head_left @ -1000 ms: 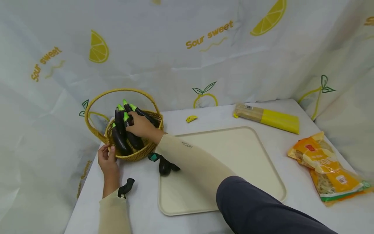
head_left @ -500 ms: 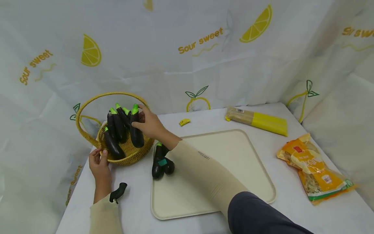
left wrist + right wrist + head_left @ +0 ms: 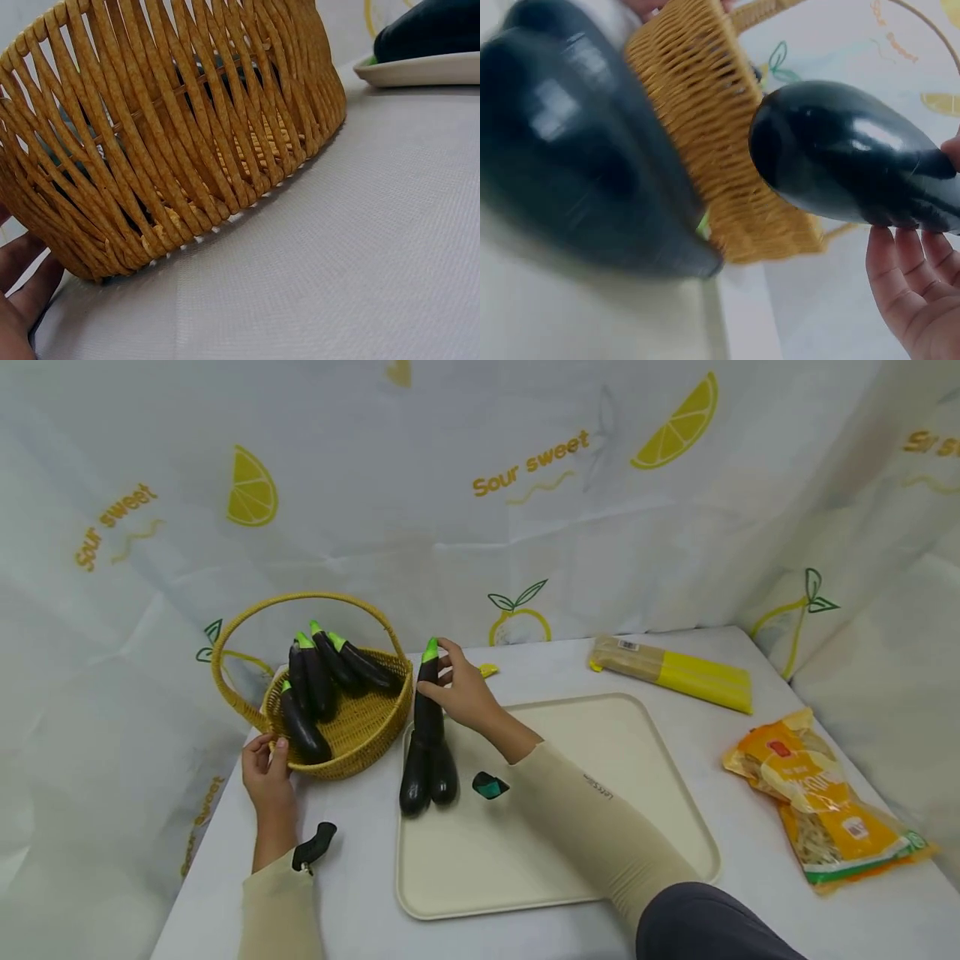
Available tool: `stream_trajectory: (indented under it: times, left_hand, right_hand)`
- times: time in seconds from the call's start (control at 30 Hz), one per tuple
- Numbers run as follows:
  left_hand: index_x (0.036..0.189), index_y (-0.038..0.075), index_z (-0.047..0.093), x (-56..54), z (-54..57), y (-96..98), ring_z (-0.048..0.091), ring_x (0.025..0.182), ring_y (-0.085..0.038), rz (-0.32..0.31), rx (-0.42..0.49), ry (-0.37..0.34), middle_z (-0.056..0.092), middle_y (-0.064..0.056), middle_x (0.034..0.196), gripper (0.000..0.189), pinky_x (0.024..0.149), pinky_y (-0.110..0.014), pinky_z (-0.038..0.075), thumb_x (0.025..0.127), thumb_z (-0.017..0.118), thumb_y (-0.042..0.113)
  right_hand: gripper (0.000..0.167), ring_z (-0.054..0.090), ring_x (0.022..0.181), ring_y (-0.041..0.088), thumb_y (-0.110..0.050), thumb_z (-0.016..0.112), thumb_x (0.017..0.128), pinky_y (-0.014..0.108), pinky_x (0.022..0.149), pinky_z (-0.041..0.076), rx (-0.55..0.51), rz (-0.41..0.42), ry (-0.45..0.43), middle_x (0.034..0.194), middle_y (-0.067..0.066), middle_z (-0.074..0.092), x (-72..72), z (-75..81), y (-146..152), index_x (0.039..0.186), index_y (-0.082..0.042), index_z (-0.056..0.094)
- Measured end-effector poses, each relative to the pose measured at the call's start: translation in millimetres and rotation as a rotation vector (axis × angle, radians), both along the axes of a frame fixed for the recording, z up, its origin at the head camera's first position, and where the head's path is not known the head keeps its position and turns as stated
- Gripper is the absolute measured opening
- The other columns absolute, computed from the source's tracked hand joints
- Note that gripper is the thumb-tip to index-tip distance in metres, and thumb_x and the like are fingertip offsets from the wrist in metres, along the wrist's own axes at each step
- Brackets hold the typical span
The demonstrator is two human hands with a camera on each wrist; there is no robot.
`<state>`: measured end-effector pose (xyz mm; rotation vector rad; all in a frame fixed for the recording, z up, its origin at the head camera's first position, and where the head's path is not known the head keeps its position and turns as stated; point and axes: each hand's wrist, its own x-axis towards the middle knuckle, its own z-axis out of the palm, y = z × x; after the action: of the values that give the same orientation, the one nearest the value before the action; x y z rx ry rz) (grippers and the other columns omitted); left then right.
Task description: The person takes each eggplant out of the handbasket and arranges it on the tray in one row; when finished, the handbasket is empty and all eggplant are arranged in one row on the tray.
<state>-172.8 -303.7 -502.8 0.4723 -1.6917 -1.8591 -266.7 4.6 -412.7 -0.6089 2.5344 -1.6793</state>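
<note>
My right hand (image 3: 467, 692) grips an eggplant (image 3: 428, 697) near its green stem end, the fat end hanging down. In the right wrist view the fingers (image 3: 907, 270) lie along one side of this dark, glossy eggplant (image 3: 832, 154). Below it, two eggplants (image 3: 427, 777) lie side by side on the left edge of the beige tray (image 3: 540, 860), partly overlapped by the held one. My left hand (image 3: 268, 781) holds the near left rim of the wicker basket (image 3: 352, 762). Inside the basket are several more eggplants (image 3: 318, 681) with green stems.
A yellow-and-tan packet (image 3: 675, 672) lies behind the tray on the right. An orange bag of dried food (image 3: 825, 802) lies right of the tray. A small yellow wrapper (image 3: 488, 670) sits behind the right hand. The basket's tall handle (image 3: 307, 597) arches over it.
My right hand has lifted one eggplant out of the basket and carried it right, over the tray's left edge. My left hand stays at the basket's rim.
</note>
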Motion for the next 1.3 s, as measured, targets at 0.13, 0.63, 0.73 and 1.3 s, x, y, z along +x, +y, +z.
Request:
stream_trajectory:
  times: [0.13, 0.63, 0.73, 1.3]
  left_hand:
    - [0.125, 0.012, 0.048, 1.1, -1.6, 0.7, 0.045, 0.124, -0.018, 0.005, -0.019, -0.016, 0.046, -0.008, 0.139, 0.032, 0.101, -0.028, 0.039, 0.098, 0.06, 0.026]
    - [0.121, 0.011, 0.05, -0.5, 1.5, 1.5, 0.047, 0.12, -0.018, 0.018, -0.005, 0.015, 0.048, -0.008, 0.134, 0.03, 0.093, -0.023, 0.04, 0.097, 0.061, 0.024]
    - [0.122, 0.011, 0.05, -0.9, 1.5, 1.9, 0.047, 0.121, -0.018, 0.014, -0.009, 0.014, 0.048, -0.009, 0.135, 0.03, 0.095, -0.024, 0.039, 0.097, 0.061, 0.023]
    - [0.122, 0.014, 0.048, 0.7, 3.7, 1.4, 0.044, 0.126, -0.017, 0.002, -0.013, -0.018, 0.044, -0.009, 0.142, 0.03, 0.104, -0.032, 0.035, 0.098, 0.06, 0.026]
  right_hand:
    - [0.076, 0.057, 0.094, 0.018, -0.03, 0.067, 0.092, 0.036, 0.074, 0.05, 0.051, -0.015, -0.004, 0.119, 0.007, 0.052, 5.5, -11.2, 17, 0.153, -0.017, 0.023]
    - [0.078, 0.061, 0.09, 0.021, -0.028, 0.071, 0.088, 0.035, 0.072, 0.051, 0.155, -0.04, -0.126, 0.111, 0.01, 0.055, 21.0, -56.0, 45, 0.151, -0.012, 0.028]
    - [0.078, 0.061, 0.091, 0.022, -0.03, 0.073, 0.087, 0.038, 0.074, 0.05, 0.173, -0.033, -0.135, 0.108, 0.01, 0.057, 22.8, -62.8, 44, 0.15, -0.012, 0.03]
    - [0.074, 0.055, 0.08, 0.018, -0.045, 0.068, 0.088, 0.038, 0.076, 0.046, 0.315, -0.021, -0.083, 0.1, 0.004, 0.059, 26.6, -74.1, 39, 0.146, -0.009, 0.039]
